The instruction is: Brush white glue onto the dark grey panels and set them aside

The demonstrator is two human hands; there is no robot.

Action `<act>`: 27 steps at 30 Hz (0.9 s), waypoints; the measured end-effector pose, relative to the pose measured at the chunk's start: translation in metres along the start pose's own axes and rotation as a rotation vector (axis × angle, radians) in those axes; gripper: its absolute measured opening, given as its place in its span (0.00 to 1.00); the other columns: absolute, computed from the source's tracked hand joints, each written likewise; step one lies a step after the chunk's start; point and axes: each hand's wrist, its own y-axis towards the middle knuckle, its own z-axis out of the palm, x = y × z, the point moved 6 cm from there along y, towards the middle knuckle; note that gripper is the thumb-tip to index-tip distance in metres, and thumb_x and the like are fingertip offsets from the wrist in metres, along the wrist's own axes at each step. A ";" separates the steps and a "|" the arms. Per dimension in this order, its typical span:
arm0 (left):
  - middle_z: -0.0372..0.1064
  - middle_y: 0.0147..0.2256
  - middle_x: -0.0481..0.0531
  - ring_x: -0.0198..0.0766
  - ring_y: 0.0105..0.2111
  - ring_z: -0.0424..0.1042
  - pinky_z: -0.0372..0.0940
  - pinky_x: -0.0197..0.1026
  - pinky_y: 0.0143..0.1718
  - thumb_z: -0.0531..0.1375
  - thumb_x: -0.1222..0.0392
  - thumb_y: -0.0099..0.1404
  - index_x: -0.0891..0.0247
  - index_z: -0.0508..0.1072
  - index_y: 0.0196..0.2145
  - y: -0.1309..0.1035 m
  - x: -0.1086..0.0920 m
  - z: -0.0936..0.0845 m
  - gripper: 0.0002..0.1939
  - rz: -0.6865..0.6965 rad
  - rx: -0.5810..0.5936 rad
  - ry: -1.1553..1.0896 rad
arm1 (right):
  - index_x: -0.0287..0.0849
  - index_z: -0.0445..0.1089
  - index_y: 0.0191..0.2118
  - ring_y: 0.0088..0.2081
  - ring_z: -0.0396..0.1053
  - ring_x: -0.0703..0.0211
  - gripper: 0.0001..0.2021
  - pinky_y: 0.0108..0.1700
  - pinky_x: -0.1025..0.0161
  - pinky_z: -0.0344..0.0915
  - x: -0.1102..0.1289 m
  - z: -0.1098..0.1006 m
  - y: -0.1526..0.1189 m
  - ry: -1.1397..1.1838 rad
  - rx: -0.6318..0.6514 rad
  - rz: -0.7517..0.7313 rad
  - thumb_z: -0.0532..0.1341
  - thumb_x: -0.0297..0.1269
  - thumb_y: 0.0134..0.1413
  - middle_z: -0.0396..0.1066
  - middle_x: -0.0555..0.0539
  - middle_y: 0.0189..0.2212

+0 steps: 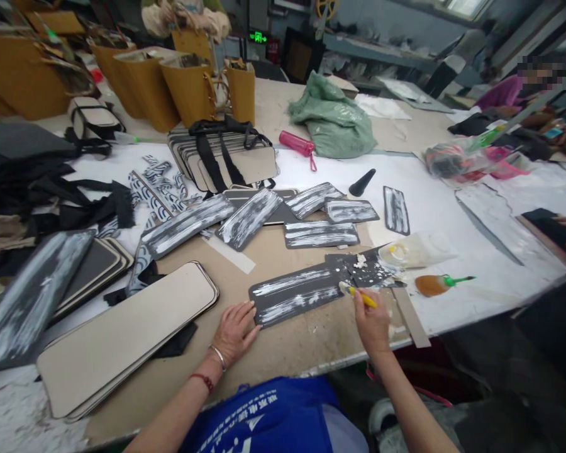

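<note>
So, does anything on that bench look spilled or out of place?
Yes: white clumps and spatters lie scattered over the dark piece beyond the right hand, which holds a yellow-handled tool. They look odd compared with the long streaks on the panel that the left hand touches.

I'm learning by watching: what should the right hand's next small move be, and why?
Probably draw the yellow-handled brush leftward along the grey panel with the right hand: the brush tip is near the panel's right end, a dark strip shows between the white streaks, and the left hand rests at the opposite end.
</note>
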 end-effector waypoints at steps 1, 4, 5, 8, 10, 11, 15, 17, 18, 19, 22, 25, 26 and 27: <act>0.69 0.44 0.58 0.44 0.46 0.66 0.61 0.49 0.46 0.56 0.59 0.59 0.62 0.67 0.44 0.000 0.000 0.000 0.15 -0.001 -0.004 -0.003 | 0.41 0.67 0.34 0.36 0.66 0.53 0.18 0.40 0.55 0.64 0.013 0.005 -0.007 -0.001 0.018 -0.086 0.48 0.49 0.57 0.68 0.42 0.31; 0.69 0.44 0.58 0.44 0.45 0.66 0.61 0.49 0.45 0.56 0.58 0.59 0.62 0.67 0.44 0.000 0.001 0.001 0.14 -0.004 -0.016 0.001 | 0.42 0.67 0.35 0.35 0.66 0.55 0.13 0.39 0.57 0.65 0.049 0.019 -0.032 0.074 0.079 -0.208 0.49 0.41 0.59 0.67 0.43 0.30; 0.69 0.44 0.58 0.44 0.45 0.66 0.61 0.49 0.45 0.56 0.58 0.59 0.63 0.67 0.44 -0.001 0.002 0.001 0.14 -0.001 -0.019 0.003 | 0.42 0.67 0.35 0.35 0.66 0.56 0.11 0.39 0.58 0.66 0.061 0.021 -0.039 0.122 0.096 -0.212 0.49 0.39 0.59 0.67 0.44 0.30; 0.68 0.45 0.59 0.44 0.46 0.66 0.60 0.49 0.46 0.56 0.58 0.59 0.63 0.67 0.44 -0.001 0.002 0.001 0.15 -0.004 -0.012 0.003 | 0.43 0.67 0.37 0.36 0.67 0.57 0.10 0.40 0.59 0.66 0.090 0.024 -0.057 0.303 0.169 -0.139 0.51 0.37 0.58 0.68 0.45 0.31; 0.68 0.45 0.59 0.45 0.46 0.65 0.60 0.50 0.47 0.56 0.57 0.59 0.63 0.67 0.45 -0.001 0.001 0.001 0.16 -0.017 0.012 -0.002 | 0.43 0.68 0.36 0.35 0.67 0.57 0.10 0.38 0.59 0.67 0.104 0.031 -0.066 0.426 0.239 -0.021 0.52 0.39 0.57 0.68 0.46 0.31; 0.68 0.45 0.60 0.45 0.46 0.65 0.60 0.50 0.47 0.56 0.57 0.59 0.64 0.67 0.45 -0.001 0.001 0.001 0.16 -0.025 0.028 -0.003 | 0.42 0.68 0.36 0.34 0.68 0.57 0.10 0.37 0.60 0.67 0.107 0.038 -0.070 0.488 0.276 0.060 0.52 0.40 0.57 0.68 0.45 0.32; 0.66 0.47 0.60 0.46 0.48 0.64 0.58 0.51 0.48 0.56 0.55 0.58 0.65 0.66 0.45 -0.002 0.002 0.003 0.18 -0.051 0.080 -0.020 | 0.40 0.66 0.36 0.29 0.69 0.57 0.15 0.32 0.60 0.69 0.100 0.067 -0.083 0.657 0.402 0.320 0.52 0.46 0.55 0.68 0.44 0.33; 0.66 0.47 0.60 0.46 0.48 0.63 0.58 0.51 0.49 0.57 0.56 0.58 0.65 0.66 0.45 -0.003 0.002 0.003 0.18 -0.065 0.085 -0.029 | 0.39 0.67 0.35 0.30 0.69 0.55 0.16 0.34 0.58 0.69 0.087 0.067 -0.078 0.605 0.384 0.300 0.53 0.49 0.54 0.68 0.43 0.32; 0.66 0.47 0.60 0.46 0.48 0.63 0.58 0.51 0.49 0.57 0.56 0.58 0.65 0.66 0.45 -0.003 0.002 0.003 0.18 -0.070 0.084 -0.033 | 0.39 0.67 0.34 0.32 0.69 0.54 0.17 0.36 0.57 0.68 0.080 0.062 -0.072 0.540 0.347 0.257 0.53 0.49 0.53 0.68 0.43 0.32; 0.66 0.47 0.60 0.46 0.48 0.63 0.57 0.51 0.49 0.57 0.56 0.58 0.65 0.66 0.45 -0.003 0.002 0.003 0.18 -0.076 0.083 -0.037 | 0.39 0.67 0.34 0.33 0.69 0.53 0.17 0.38 0.56 0.67 0.073 0.054 -0.065 0.461 0.295 0.214 0.53 0.50 0.53 0.69 0.43 0.31; 0.66 0.47 0.60 0.47 0.48 0.63 0.57 0.52 0.48 0.57 0.55 0.57 0.65 0.67 0.45 -0.002 0.003 0.003 0.18 -0.088 0.083 -0.056 | 0.39 0.67 0.33 0.32 0.69 0.53 0.18 0.39 0.55 0.65 0.063 0.031 -0.051 0.307 0.175 0.187 0.53 0.52 0.52 0.69 0.42 0.30; 0.66 0.46 0.60 0.47 0.47 0.63 0.57 0.52 0.48 0.57 0.55 0.57 0.65 0.67 0.44 -0.001 0.003 0.002 0.18 -0.094 0.085 -0.078 | 0.39 0.66 0.35 0.27 0.69 0.55 0.19 0.33 0.57 0.67 0.072 0.038 -0.056 0.416 0.248 0.306 0.54 0.52 0.52 0.69 0.43 0.29; 0.66 0.46 0.59 0.46 0.47 0.63 0.57 0.52 0.48 0.57 0.55 0.57 0.65 0.67 0.44 -0.001 0.003 0.002 0.18 -0.094 0.083 -0.083 | 0.39 0.65 0.36 0.27 0.70 0.55 0.19 0.32 0.58 0.68 0.079 0.046 -0.062 0.485 0.306 0.343 0.54 0.53 0.51 0.69 0.44 0.29; 0.66 0.47 0.59 0.46 0.47 0.63 0.57 0.52 0.48 0.57 0.55 0.57 0.65 0.67 0.44 0.000 0.003 0.001 0.18 -0.095 0.081 -0.088 | 0.39 0.65 0.36 0.27 0.70 0.55 0.19 0.32 0.58 0.69 0.086 0.055 -0.068 0.551 0.361 0.370 0.54 0.53 0.51 0.69 0.44 0.29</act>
